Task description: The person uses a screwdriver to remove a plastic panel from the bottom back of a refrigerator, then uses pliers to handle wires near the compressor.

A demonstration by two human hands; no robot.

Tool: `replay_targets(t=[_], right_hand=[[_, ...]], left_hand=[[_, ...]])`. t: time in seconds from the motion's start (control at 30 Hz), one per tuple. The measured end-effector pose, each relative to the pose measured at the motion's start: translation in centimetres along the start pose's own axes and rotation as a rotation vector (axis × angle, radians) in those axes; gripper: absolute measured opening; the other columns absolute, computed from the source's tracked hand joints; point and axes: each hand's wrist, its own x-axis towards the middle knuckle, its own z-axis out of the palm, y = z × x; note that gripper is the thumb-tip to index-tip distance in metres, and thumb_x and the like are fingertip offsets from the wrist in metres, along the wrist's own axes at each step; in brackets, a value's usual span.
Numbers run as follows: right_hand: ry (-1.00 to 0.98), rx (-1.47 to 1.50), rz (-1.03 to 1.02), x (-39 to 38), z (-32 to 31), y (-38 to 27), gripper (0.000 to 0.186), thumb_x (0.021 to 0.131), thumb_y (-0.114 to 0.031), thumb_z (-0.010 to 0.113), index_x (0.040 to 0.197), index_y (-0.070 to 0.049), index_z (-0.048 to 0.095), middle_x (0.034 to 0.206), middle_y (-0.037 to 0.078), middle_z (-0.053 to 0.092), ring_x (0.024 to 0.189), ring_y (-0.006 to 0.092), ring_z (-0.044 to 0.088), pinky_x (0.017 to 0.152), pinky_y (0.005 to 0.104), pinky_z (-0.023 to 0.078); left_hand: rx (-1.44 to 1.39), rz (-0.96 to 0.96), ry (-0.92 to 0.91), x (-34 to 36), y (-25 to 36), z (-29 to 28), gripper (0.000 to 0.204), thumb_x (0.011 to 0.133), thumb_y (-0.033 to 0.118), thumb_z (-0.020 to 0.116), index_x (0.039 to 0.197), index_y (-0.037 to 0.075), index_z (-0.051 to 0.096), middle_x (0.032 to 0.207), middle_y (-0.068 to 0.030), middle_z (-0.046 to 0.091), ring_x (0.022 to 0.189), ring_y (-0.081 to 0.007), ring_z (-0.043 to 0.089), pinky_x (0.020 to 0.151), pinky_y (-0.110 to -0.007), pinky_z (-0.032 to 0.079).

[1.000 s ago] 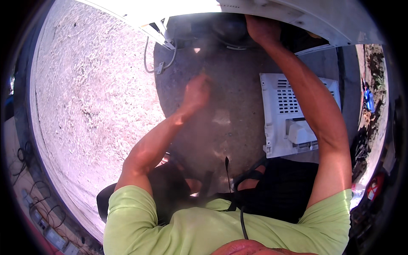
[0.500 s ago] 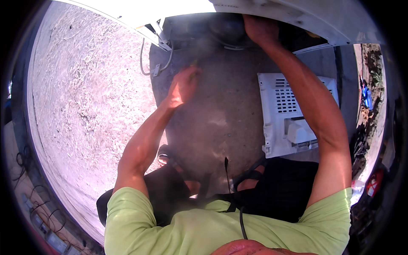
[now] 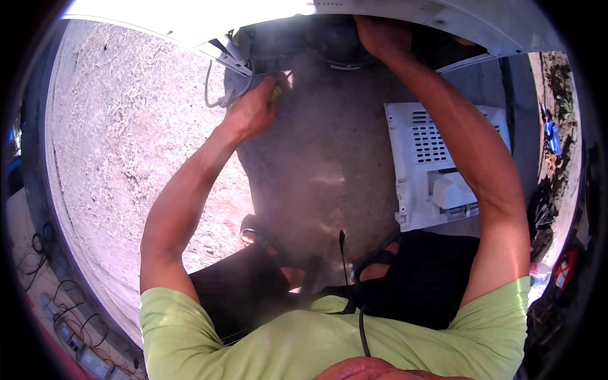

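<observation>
A large white appliance (image 3: 145, 22) spans the top of the view, with a dark opening along its lower edge. A black rounded part (image 3: 330, 41) shows inside that opening. My right hand (image 3: 382, 39) reaches into the opening beside this part, and its fingers are hidden there. Below the opening's left end, my left hand (image 3: 252, 109) is closed around a small tool with a yellow-green handle (image 3: 275, 96). Its tip is too blurred to make out. A looped grey cable (image 3: 208, 85) hangs from the appliance's corner, close to this hand.
On the floor to the right lies a white slotted panel (image 3: 408, 190), under my right forearm. Rough, sunlit ground (image 3: 126, 126) stretches out on the left. A blue object (image 3: 552, 136) lies by the far right edge. Cables and a grey power strip (image 3: 92, 362) lie at the lower left.
My left hand has moved left and up toward the grey cable and the appliance's corner, with the tool in it. The right hand stays inside the opening.
</observation>
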Motion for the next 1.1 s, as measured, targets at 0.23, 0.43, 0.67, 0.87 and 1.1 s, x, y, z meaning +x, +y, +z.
replay_targets(t=[0.23, 0.43, 0.67, 0.87, 1.1], right_hand=[[0.056, 0.036, 0.035, -0.2, 0.2, 0.0, 0.061, 0.099, -0.055, 0.045, 0.136, -0.007, 0.055, 0.138, 0.021, 0.056, 0.128, 0.0411, 0.052, 0.107, 0.0502, 0.041], [0.003, 0.043, 0.039, 0.2, -0.3, -0.6, 0.061, 0.099, -0.055, 0.045, 0.136, -0.007, 0.055, 0.137, 0.022, 0.056, 0.127, 0.0411, 0.053, 0.106, 0.0498, 0.041], [0.038, -0.11, -0.003, 0.2, 1.4, 0.9, 0.059, 0.1, -0.052, 0.043, 0.136, -0.007, 0.055, 0.137, 0.022, 0.056, 0.128, 0.0418, 0.052, 0.107, 0.0509, 0.04], [-0.016, -0.021, 0.106, -0.1, 1.3, 0.2, 0.062, 0.101, -0.055, 0.04, 0.139, -0.008, 0.053, 0.142, 0.021, 0.054, 0.131, 0.0406, 0.05, 0.109, 0.0501, 0.039], [0.049, -0.027, 0.024, 0.2, 0.6, 0.1, 0.063, 0.1, -0.056, 0.041, 0.14, -0.009, 0.053, 0.144, 0.021, 0.051, 0.134, 0.0403, 0.047, 0.113, 0.049, 0.035]], left_hand=[[0.344, 0.083, -0.186, 3.3, 2.9, -4.0, 0.044, 0.089, 0.003, 0.054, 0.132, 0.015, 0.06, 0.12, -0.0188, 0.067, 0.107, -0.0369, 0.067, 0.089, -0.046, 0.054], [0.776, 0.069, -0.315, 5.6, 7.2, -5.6, 0.024, 0.087, 0.029, 0.067, 0.102, 0.011, 0.076, 0.101, -0.0148, 0.074, 0.095, -0.0298, 0.072, 0.08, -0.042, 0.059], [0.432, 0.051, -0.351, 6.4, 4.4, -5.4, 0.029, 0.092, 0.028, 0.063, 0.114, 0.012, 0.07, 0.11, -0.0184, 0.071, 0.101, -0.0348, 0.069, 0.085, -0.043, 0.056], [-0.083, -0.15, 0.083, 0.1, 0.4, 0.9, 0.049, 0.09, 0.019, 0.067, 0.136, 0.011, 0.055, 0.117, -0.0223, 0.067, 0.108, -0.0351, 0.067, 0.092, -0.042, 0.053], [-0.36, 0.031, 0.206, -1.7, -2.9, 6.5, 0.051, 0.09, 0.016, 0.067, 0.138, 0.007, 0.053, 0.128, -0.0217, 0.062, 0.12, -0.0351, 0.061, 0.101, -0.04, 0.047]])
